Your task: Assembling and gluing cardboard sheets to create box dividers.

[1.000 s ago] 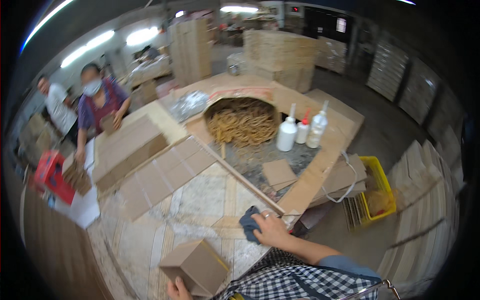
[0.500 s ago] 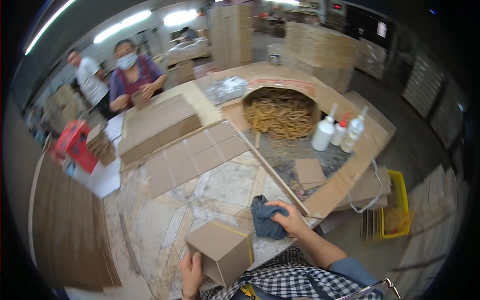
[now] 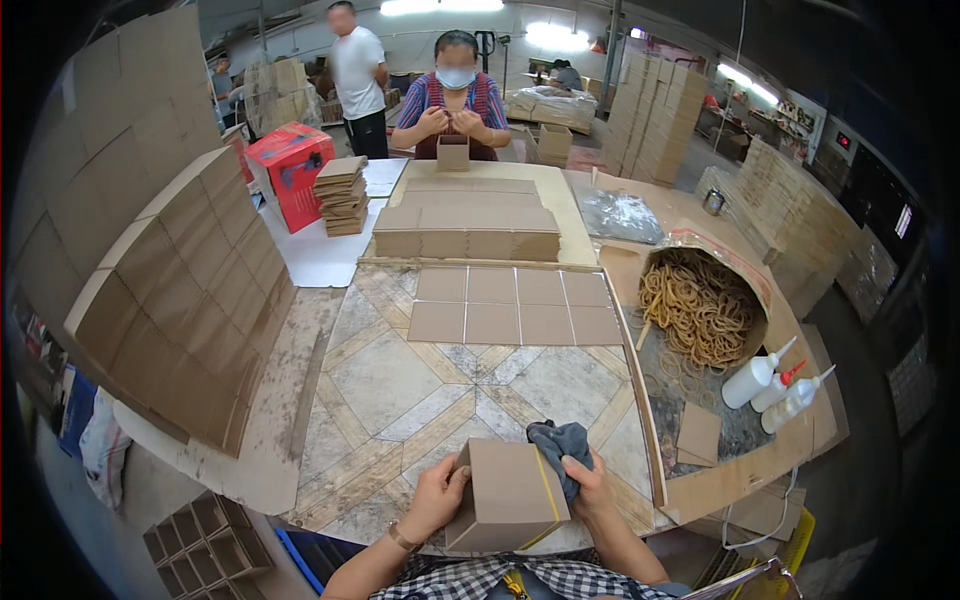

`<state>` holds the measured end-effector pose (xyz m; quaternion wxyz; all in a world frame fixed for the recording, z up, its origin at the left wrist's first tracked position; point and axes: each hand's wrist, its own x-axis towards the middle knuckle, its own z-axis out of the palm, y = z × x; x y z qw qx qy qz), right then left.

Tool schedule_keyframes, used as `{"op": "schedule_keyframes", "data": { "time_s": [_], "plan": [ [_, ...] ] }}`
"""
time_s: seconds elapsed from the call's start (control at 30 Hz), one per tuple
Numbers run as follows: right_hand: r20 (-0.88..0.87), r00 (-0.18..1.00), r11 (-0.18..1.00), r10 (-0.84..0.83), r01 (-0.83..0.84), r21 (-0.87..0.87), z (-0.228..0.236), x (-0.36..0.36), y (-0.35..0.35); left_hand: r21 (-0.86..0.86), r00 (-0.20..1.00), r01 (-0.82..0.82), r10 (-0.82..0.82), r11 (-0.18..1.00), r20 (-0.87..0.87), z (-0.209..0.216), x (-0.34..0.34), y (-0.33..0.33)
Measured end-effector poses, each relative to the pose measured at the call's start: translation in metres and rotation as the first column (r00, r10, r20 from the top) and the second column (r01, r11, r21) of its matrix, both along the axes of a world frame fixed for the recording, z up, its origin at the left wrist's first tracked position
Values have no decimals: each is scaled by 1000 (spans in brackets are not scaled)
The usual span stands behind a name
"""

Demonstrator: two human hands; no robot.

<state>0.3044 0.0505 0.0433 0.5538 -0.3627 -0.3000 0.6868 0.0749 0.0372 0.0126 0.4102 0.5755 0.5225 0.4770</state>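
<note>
Close to me, over the table's front edge, is a brown cardboard box with a yellow rubber band around it near its right end. My left hand grips the box's left side, thumb at its open-looking edge. A crumpled dark grey cloth is bunched in my right hand, pressed against the box's right side. Ahead on the patterned tabletop, flat brown cardboard panels lie in two rows with thin pale gaps between them.
Folded cardboard is stacked beyond the panels. A co-worker across the table handles a small box. At right are a sack of rubber bands and glue bottles. A tall wall of stacked boxes stands at left.
My view has swung left toward the table's middle. The cloth in my right hand has come from beside the box to its right side. My left hand still holds the box.
</note>
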Motion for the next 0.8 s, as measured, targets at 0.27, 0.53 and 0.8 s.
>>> {"op": "schedule_keyframes", "data": {
  "time_s": [0.27, 0.53, 0.8],
  "plan": [
    [247, 967, 958, -54, -19, 285, -2, 1, -4, -6, 987, -152, 151, 988, -48, 12, -4, -3],
    [379, 921, 881, 88, -249, 402, 27, 46, -38, 70, 936, -264, 273, 962, -221, 29, -31, 14],
    [626, -193, 585, -755, 233, 777, 71, 215, -10, -9, 919, -371, 366, 929, -147, 50, -70, -10]
  ]
}}
